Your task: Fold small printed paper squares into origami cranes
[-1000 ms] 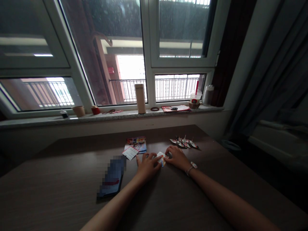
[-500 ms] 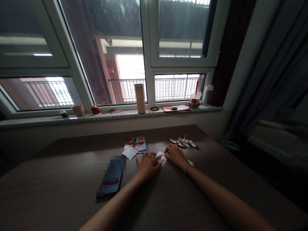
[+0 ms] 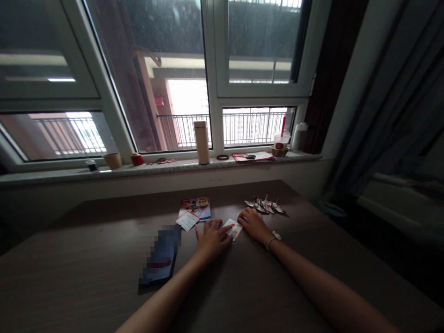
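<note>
A small square of printed paper (image 3: pixel 235 230), white with coloured pictures, lies on the table between my hands. My left hand (image 3: pixel 212 240) rests on its left side, fingers spread and pressing it down. At the paper's right corner, my right hand (image 3: pixel 254 225) has its fingers curled together on the edge; the fingertips are partly hidden. Just beyond that hand sits a cluster of pointed folded-paper pieces (image 3: pixel 265 204). Left of my left hand, a white square sheet with a red edge (image 3: pixel 188 221) overlaps a colourful printed packet (image 3: pixel 204 210).
A dark phone-like object (image 3: pixel 161 256), blurred by pixels, lies left of my left forearm. Along the windowsill stand a beige flask (image 3: pixel 201 142), a paper cup (image 3: pixel 113 160), a red spool (image 3: pixel 137 159), scissors on red papers (image 3: pixel 250 156) and a drink cup with a red straw (image 3: pixel 281 138).
The printed paper's right part now lies flatter and shows more of its face. My right hand has shifted very slightly; my left hand stays in place.
</note>
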`<state>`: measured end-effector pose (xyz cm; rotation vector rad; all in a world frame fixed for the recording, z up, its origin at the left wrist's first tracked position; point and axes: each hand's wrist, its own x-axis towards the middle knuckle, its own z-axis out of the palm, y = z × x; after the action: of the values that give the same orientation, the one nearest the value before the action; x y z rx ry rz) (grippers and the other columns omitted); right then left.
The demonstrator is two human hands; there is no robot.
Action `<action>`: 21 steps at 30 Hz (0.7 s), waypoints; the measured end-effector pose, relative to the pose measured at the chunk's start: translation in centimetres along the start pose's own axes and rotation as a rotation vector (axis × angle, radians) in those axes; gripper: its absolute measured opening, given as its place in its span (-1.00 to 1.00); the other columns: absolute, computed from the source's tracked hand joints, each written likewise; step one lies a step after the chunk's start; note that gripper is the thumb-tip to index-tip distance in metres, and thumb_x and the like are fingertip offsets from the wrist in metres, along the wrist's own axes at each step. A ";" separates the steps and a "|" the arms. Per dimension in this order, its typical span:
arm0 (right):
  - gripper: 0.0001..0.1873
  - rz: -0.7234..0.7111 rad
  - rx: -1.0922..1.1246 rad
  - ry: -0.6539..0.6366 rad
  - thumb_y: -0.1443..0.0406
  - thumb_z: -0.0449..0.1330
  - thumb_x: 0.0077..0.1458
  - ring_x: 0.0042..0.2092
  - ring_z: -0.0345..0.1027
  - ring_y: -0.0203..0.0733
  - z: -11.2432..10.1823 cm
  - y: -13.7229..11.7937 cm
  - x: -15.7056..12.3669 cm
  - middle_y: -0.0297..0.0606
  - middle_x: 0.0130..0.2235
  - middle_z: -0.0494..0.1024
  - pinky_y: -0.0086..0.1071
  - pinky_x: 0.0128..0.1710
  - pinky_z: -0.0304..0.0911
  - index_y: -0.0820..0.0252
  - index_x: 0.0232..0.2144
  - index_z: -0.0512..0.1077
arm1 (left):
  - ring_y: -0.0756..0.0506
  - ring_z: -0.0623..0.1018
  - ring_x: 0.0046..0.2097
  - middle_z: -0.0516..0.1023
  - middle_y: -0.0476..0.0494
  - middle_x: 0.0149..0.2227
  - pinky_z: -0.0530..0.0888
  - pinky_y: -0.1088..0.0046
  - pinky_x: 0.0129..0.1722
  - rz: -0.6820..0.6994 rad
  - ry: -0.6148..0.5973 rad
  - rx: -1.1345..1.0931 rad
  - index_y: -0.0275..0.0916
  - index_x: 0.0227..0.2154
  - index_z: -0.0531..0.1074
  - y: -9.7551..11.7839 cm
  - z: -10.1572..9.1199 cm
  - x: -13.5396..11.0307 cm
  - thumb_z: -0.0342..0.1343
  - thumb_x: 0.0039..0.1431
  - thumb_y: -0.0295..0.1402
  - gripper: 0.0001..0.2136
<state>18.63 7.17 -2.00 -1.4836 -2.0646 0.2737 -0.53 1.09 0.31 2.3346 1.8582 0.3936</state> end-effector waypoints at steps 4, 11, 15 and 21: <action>-0.77 -0.031 0.121 -0.043 0.31 0.12 0.20 0.04 0.24 -0.11 -0.4 0.7 -0.1 -0.26 -0.10 0.47 -0.20 0.08 0.07 0.00 -0.19 0.56 | -0.37 0.14 0.30 0.27 -0.04 0.26 -0.13 -0.35 0.22 -0.011 0.006 -0.012 0.29 0.07 0.39 -0.1 0.0 0.0 0.05 0.18 -0.05 -0.63; -0.74 -0.116 0.101 -0.142 0.21 0.20 0.15 0.16 0.10 -0.03 -0.8 0.9 -0.5 -0.25 0.04 0.39 -0.08 0.20 -0.02 -0.17 -0.10 0.56 | -0.36 0.16 0.29 0.27 -0.11 0.26 -0.12 -0.36 0.22 -0.019 0.025 -0.042 0.16 0.12 0.37 -0.2 0.1 0.0 0.07 0.16 -0.06 -0.56; -0.72 -0.114 0.098 -0.163 0.22 0.19 0.15 0.17 0.09 -0.02 -0.8 0.8 -0.4 -0.26 0.06 0.38 -0.05 0.21 -0.03 -0.19 -0.09 0.54 | -0.35 0.15 0.29 0.27 -0.12 0.27 -0.12 -0.34 0.24 -0.022 0.025 -0.022 0.07 0.11 0.39 -0.1 0.1 0.0 0.04 0.17 -0.04 -0.56; -0.73 -0.104 0.094 -0.171 0.22 0.18 0.16 0.17 0.10 -0.02 -1.0 0.6 -0.5 -0.26 0.06 0.38 -0.05 0.21 -0.03 -0.17 -0.11 0.55 | -0.36 0.13 0.31 0.25 -0.12 0.29 -0.11 -0.35 0.23 -0.017 0.008 -0.005 0.07 0.13 0.37 0.0 -0.1 -0.2 0.00 0.19 -0.04 -0.55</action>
<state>19.81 6.80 -1.60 -1.3326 -2.2228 0.4643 -0.57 0.92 0.43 2.3165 1.8767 0.4061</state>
